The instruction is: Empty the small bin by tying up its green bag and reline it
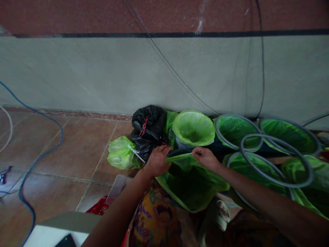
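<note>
A thin green plastic bag (177, 188) hangs wide open in front of my knees, its mouth facing up towards me. My left hand (158, 160) is closed on the far left of the bag's edge. At the far right of that edge, my right hand (206, 158) pinches the plastic between thumb and fingers. A dark bin rim (181, 151) shows between the two hands, just behind the bag's edge; most of that bin is hidden. Right behind it stands a bin lined with a light green bag (194, 128), folded over its rim.
Several green-lined bins (238, 132) with grey rings stand along the wall to the right; a loose grey ring (276, 160) lies across them. Tied black bags (149, 121) and a tied green bag (122, 153) sit left. A blue cable (41, 156) crosses the floor. A white box (59, 228) stands lower left.
</note>
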Motion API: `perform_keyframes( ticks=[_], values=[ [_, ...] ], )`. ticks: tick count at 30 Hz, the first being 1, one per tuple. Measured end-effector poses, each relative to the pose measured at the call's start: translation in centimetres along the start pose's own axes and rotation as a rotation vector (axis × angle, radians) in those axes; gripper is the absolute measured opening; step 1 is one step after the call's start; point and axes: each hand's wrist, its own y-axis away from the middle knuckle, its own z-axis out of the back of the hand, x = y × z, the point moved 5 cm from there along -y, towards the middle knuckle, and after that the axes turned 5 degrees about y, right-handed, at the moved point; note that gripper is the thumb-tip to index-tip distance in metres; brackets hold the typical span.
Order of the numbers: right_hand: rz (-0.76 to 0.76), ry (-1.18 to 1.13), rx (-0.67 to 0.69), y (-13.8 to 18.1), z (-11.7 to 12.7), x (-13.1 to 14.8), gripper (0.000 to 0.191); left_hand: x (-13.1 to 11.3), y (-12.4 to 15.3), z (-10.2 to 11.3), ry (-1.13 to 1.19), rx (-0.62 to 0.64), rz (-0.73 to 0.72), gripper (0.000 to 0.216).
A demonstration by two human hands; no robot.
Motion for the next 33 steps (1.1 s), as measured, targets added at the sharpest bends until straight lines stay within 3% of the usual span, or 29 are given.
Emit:
perform_keyframes(
  ticks=[3,6,11,14,18,22,27,33],
  values=[
    [0.034,-0.092,0.011,0.1,-0.6,0.6,0.021,-1.3,-3.4,-1.7,0.077,0.079,-0.069,0.053],
    [0.053,-0.104,-0.005,0.1,-0.4,0.6,0.02,-0.5,-5.4,-3.7,0.085,0.173,0.03,0.027],
    [0.009,0.046,0.073,0.2,0.9,-1.5,0.014,1.4,-5.2,-4.3,0.151,0.132,0.159,0.028],
    [-0.077,-0.089,0.104,0.4,1.1,-2.7,0.018,1.9,-4.5,-4.1,0.15,0.094,0.208,0.029],
    [-0.21,-0.268,0.028,0.2,1.2,-3.1,0.034,2.3,-4.5,-4.2,0.105,0.049,0.266,0.032],
    [-0.263,-0.274,-0.044,-0.2,1.9,-2.9,0.041,2.6,-5.5,-4.4,0.012,0.054,0.336,0.032],
    [-0.296,-0.194,-0.1,-1.0,2.8,-4.6,0.039,3.1,-6.9,-4.7,-0.036,0.088,0.412,0.034],
    [-0.316,-0.128,-0.15,-1.6,2.1,-6.6,0.031,5.5,-7.6,-5.7,0.075,0.161,0.476,0.037]
  ],
)
